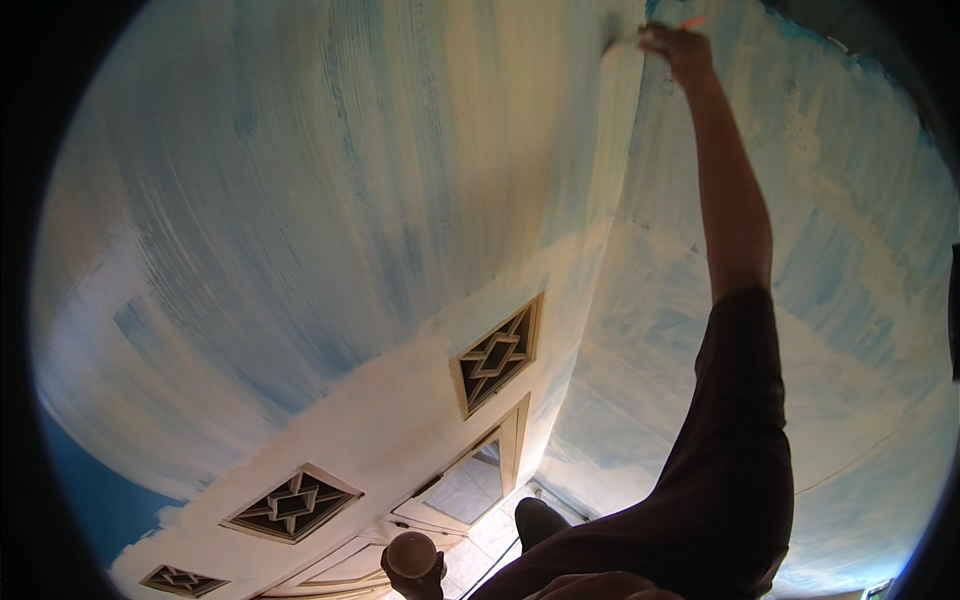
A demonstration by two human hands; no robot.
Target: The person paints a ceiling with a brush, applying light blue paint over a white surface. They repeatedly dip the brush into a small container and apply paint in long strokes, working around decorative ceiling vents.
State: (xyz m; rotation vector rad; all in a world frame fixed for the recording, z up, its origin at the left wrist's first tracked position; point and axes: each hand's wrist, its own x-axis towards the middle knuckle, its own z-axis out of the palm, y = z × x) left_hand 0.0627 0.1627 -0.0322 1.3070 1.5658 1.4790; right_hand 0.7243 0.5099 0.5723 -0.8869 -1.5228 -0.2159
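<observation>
In the head view, two walls climb around me: the left wall (330, 190) and the right wall (830, 270), both streaked in cream over patchy blue, meeting at a corner (588, 345). Low on my left, a patch of deep blue (95, 485) shows plainly. Three dark openings with diamond lattices run along the left wall — the nearest-to-corner lattice (499, 355), the middle lattice (292, 503) and the far lattice (184, 580). Beneath them is a cream-framed pane (470, 485), and pale floor tiles (490, 540) show far below.

The brush (627, 40) is blurred, its long axis lying nearly sideways, with the head pointing left and an orange handle end toward the right. I cannot tell whether the bristles touch the wall.

It is up by the top of the corner, gripped in the closed fingers of my right hand (680, 50), my arm stretched high. My left hand (428, 580) is far below it, wrapped around a round cup (412, 554) — opening upward, pale inside.
</observation>
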